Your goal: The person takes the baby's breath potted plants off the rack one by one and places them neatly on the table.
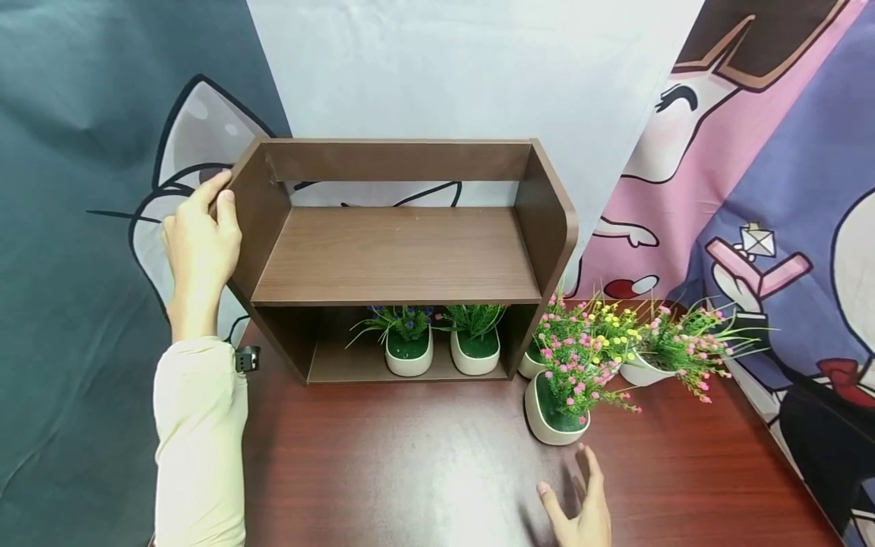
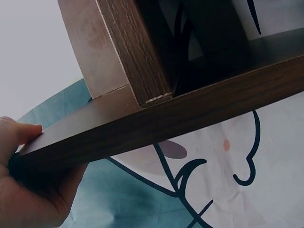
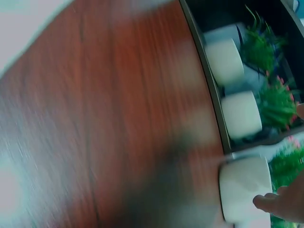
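A brown two-tier wooden shelf [image 1: 396,254] stands on the table in the head view. My left hand [image 1: 203,254] grips the upper front edge of its left side panel; the left wrist view has the thumb on one face of the panel [image 2: 95,130] and fingers on the other. Low at the front right, my right hand [image 1: 581,509] is held with thumb and fingers spread, holding nothing. Nearest to it is a white pot [image 1: 547,425] of pink flowers, just beyond the fingertips. In the right wrist view, the fingers overlap a white pot [image 3: 242,187] beside the shelf.
Two potted plants stand in the lower tier, one with blue flowers [image 1: 409,357], the other a green plant [image 1: 476,355]. Right of the shelf are more pots, including yellow flowers [image 1: 608,327] and a leaning white pot [image 1: 642,371]. Printed cloth [image 1: 437,68] hangs behind.
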Demonstrator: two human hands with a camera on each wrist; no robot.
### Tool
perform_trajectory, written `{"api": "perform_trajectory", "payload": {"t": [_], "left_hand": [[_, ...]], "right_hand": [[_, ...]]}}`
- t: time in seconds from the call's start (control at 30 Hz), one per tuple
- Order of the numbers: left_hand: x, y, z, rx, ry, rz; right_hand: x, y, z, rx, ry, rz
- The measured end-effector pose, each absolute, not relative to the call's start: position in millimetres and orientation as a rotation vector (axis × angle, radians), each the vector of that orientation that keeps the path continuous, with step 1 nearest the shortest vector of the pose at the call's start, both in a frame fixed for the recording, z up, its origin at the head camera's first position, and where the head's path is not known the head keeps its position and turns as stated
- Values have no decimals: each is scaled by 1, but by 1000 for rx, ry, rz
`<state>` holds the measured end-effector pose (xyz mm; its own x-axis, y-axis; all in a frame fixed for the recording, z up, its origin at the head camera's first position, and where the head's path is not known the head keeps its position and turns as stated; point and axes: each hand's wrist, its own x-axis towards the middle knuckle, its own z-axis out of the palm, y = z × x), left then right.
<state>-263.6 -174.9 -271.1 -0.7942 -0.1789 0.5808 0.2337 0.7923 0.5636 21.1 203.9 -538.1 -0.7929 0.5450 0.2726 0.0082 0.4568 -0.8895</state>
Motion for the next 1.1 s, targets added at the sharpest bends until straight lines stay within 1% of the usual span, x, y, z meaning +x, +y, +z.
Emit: {"api": "perform_trajectory", "payload": {"t": [0.3, 0.57, 0.73, 0.83, 0.93, 1.1], "left_hand": [[-265, -173, -272, -30, -2355, -868], [-262, -174, -271, -44, -2355, -859], [-263, -176, -271, -68, -2371, -835], [-264, -176, -273, -70, -2370, -838], [-264, -176, -273, -59, -2370, -850], [-265, -177, -271, -45, -2368, -868]], "right_hand": [[11, 170, -538, -284, -2353, 1262], [-17, 149, -532, -86, -2443, 1385], [-43, 132, -527, 80, -2447, 1421], [-64, 120, -524, 128, -2450, 1469], [-88, 107, -521, 83, -2490, 1482], [-136, 79, -522, -76, -2535, 1423]]}}
